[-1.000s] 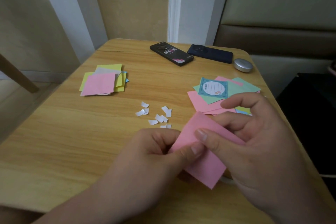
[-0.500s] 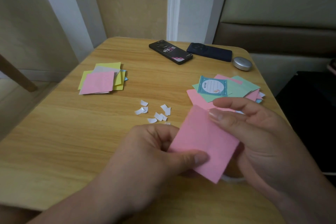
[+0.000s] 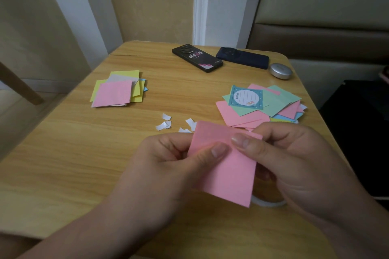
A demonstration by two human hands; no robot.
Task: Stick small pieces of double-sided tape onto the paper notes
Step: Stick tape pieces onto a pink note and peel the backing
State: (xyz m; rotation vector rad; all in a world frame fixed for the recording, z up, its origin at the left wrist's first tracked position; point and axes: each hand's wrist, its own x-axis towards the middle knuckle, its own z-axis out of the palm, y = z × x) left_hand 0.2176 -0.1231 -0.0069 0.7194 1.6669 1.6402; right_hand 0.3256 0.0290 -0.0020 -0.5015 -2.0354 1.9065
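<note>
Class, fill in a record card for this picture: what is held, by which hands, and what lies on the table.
Held: pink note, pinched by left hand and right hand
Piles: left pile, pink on top; right pile, printed blue card on top
Mid-table: white paper scraps
Far edge: black phone, dark blue phone, silver round case

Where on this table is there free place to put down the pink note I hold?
Bare wood: the table's near left, between the yellow-pink stack and the left hand; also the middle strip bordered by that stack, the black phone and the mixed pile. Crowded: white scraps and pile by the right hand.
</note>
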